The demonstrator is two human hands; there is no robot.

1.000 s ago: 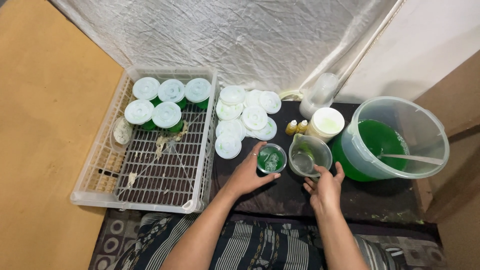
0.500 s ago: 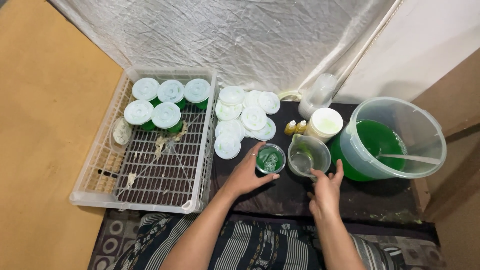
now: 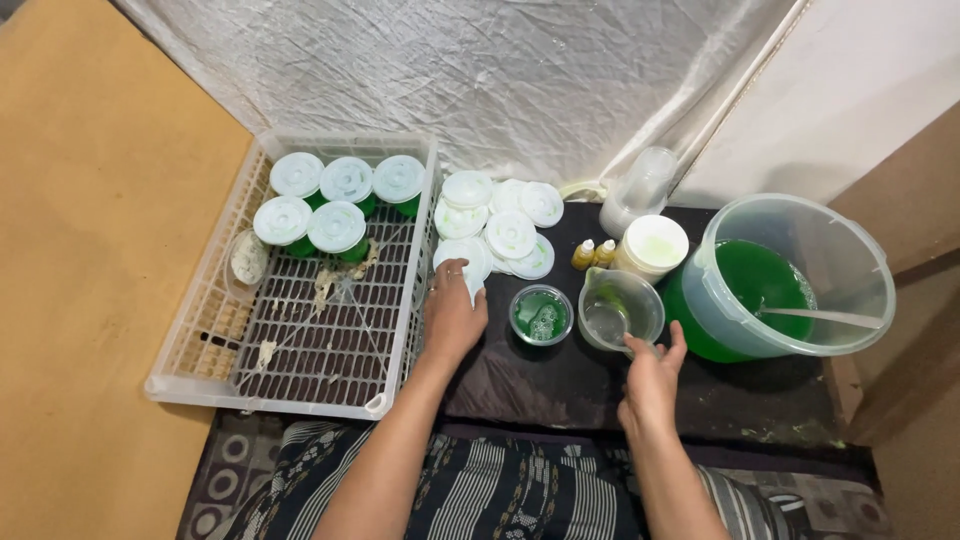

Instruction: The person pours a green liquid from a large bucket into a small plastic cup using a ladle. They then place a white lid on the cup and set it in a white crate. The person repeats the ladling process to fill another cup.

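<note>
Centrally, a small round clear cup (image 3: 541, 314) of green liquid sat open on the dark mat (image 3: 560, 380), between the two hands. Left hand (image 3: 452, 315) lay palm down just left of the cup, fingers curled over the nearest white lid (image 3: 462, 256); whether it pinched the lid or only rested on it could not be told. Right hand (image 3: 652, 375) gripped the handle of a clear plastic jug (image 3: 620, 308), fingers closed round it; jug looked nearly empty, with a film of liquid at the bottom.

Lids: thin, round, white discs with moulded rings, heaped in an overlapping pile (image 3: 500, 215) behind the left hand. White plastic crate (image 3: 300, 340), lattice floor, stood left of the mat; five lidded green cups (image 3: 335, 205) were clustered in its far end, and pale crusty residue was smeared on the grid. One loose clear cup (image 3: 248, 258) lay against the crate's left wall.

Right of the jug: large translucent bucket (image 3: 790, 275), partly full of bright green liquid, with a pale utensil (image 3: 820, 318) lying across it. Just behind the jug stood a white-lidded tub (image 3: 652, 245) and two small yellow dropper bottles (image 3: 592, 253); a clear bottle (image 3: 640, 190) leaned behind them. Crinkled plastic sheeting (image 3: 480, 80) formed the backdrop. Striped dark cloth (image 3: 520, 490) covered the lap below.
</note>
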